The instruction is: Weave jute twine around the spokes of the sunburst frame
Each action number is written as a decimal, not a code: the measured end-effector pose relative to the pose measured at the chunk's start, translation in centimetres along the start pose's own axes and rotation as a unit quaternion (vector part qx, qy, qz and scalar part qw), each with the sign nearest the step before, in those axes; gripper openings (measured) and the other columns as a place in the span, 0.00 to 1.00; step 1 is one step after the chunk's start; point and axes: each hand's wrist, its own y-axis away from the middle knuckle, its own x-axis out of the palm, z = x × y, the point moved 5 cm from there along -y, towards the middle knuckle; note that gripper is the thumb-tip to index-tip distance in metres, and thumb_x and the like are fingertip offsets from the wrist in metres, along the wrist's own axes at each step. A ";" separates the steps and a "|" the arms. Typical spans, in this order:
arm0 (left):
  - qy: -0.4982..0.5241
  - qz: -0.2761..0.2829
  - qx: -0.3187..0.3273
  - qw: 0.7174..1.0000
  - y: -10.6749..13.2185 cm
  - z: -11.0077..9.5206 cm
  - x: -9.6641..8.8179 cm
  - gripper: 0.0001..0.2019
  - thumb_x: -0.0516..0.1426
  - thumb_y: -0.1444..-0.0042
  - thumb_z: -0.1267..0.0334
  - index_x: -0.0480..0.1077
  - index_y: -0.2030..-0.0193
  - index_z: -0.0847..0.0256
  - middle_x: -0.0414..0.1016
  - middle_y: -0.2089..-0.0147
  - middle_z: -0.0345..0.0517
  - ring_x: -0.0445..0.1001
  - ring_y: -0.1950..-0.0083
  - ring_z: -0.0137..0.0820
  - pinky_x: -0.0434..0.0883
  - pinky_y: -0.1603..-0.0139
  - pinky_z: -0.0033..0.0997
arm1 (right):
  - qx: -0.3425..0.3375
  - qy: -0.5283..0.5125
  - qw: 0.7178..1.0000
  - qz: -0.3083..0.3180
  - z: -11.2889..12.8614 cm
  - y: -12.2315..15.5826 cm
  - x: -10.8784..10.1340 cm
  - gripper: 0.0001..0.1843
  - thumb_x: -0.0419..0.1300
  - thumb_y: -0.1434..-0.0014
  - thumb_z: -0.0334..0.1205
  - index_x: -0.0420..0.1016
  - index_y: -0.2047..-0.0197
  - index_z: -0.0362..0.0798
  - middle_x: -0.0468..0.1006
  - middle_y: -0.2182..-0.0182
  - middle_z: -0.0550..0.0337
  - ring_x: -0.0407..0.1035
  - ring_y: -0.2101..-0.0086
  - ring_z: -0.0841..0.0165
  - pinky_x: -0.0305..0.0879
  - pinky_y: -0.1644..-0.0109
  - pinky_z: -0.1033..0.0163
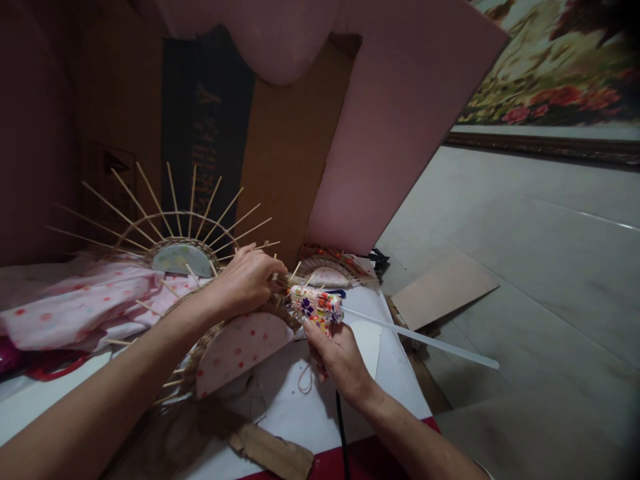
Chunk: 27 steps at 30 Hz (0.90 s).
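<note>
While the left hand point(247, 280) pinches the woven rim of a half-round basket piece point(240, 347), the right hand point(337, 357) grips a flowered glue gun point(316, 305) just beside it

Background, left to right: a brown cardboard sheet point(285, 173) and a pink foam board point(400, 133) stand upright; a framed floral picture point(560, 67) borders the pale tiled floor point(550, 253). A flat cardboard piece point(443, 290) lies on the floor. At rear left, a grey half-disc with radiating skewers point(181, 259) stands behind pink dotted cloth point(75, 307). A torn cardboard strip point(273, 453) lies on the white sheet point(300, 407).
</note>
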 end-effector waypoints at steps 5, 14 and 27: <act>-0.015 -0.002 -0.002 1.000 0.0 0.1 0.1 0.13 0.56 0.48 0.61 0.75 0.56 0.56 0.79 0.58 0.46 0.72 0.53 0.39 0.49 0.38 0.51 | -0.010 0.018 1.000 -0.013 0.1 0.0 -0.2 0.21 0.53 0.42 0.57 0.64 0.76 0.48 0.54 0.89 0.71 0.51 0.85 0.76 0.51 0.83 0.70; -0.012 0.002 0.001 1.000 -0.1 0.0 0.0 0.11 0.57 0.48 0.61 0.75 0.59 0.56 0.79 0.60 0.45 0.72 0.54 0.39 0.48 0.38 0.51 | -0.010 -0.001 0.999 -0.032 0.3 0.2 -0.1 0.21 0.55 0.45 0.58 0.69 0.75 0.48 0.56 0.89 0.68 0.57 0.83 0.72 0.55 0.80 0.68; -0.011 0.004 -0.002 1.000 0.1 -0.1 0.0 0.13 0.56 0.49 0.63 0.75 0.57 0.57 0.79 0.60 0.48 0.72 0.54 0.40 0.49 0.39 0.51 | -0.014 0.016 0.999 -0.027 -0.1 0.2 -0.1 0.22 0.52 0.41 0.56 0.61 0.77 0.48 0.54 0.88 0.71 0.51 0.87 0.77 0.50 0.85 0.70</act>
